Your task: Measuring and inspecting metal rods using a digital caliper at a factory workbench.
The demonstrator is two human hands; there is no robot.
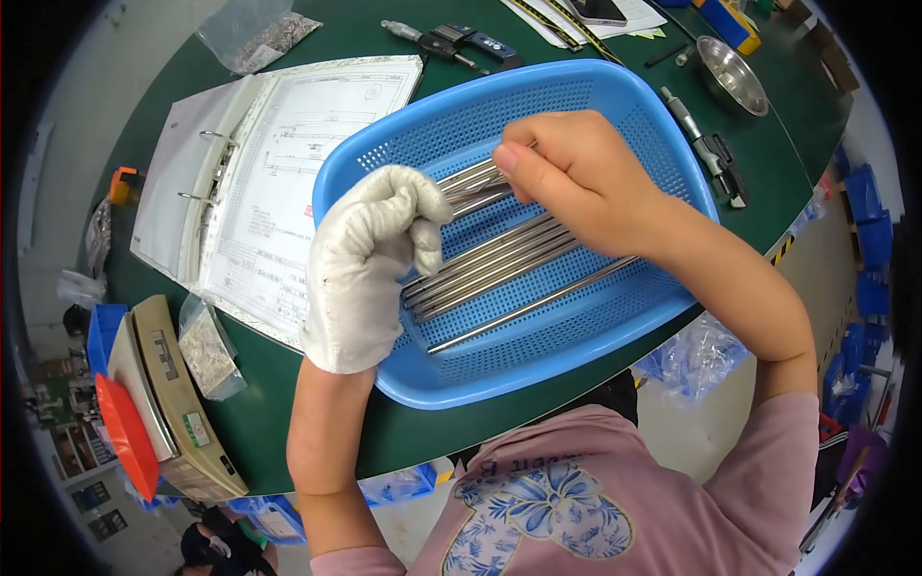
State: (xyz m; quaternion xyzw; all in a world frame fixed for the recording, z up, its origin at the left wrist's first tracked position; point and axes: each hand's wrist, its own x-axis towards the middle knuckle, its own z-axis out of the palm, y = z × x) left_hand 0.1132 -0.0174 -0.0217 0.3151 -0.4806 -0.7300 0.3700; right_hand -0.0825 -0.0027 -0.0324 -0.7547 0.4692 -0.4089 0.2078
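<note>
A blue perforated plastic basket point(423, 389) stands on the table with several thin shiny metal rods point(495, 264) lying slantwise in it. One rod point(538, 309) rests apart from the others, closer to me. My left hand point(370, 259), in a white cloth glove, is closed over the basket's left side, its curled fingers around the left end of a metal rod. My bare right hand point(586, 178) is closed above the basket, thumb and forefinger pinched at the other part of the rods between my hands. My fingers hide exactly how many rods are held.
Left of the basket lies an open ring binder point(269, 182) with drawings. A micrometer point(442, 40) lies beyond, another point(706, 149) to the right near a metal bowl point(732, 77). A scale point(178, 403) with a red tray point(125, 437) stands at the near left, beside a plastic bag point(206, 350).
</note>
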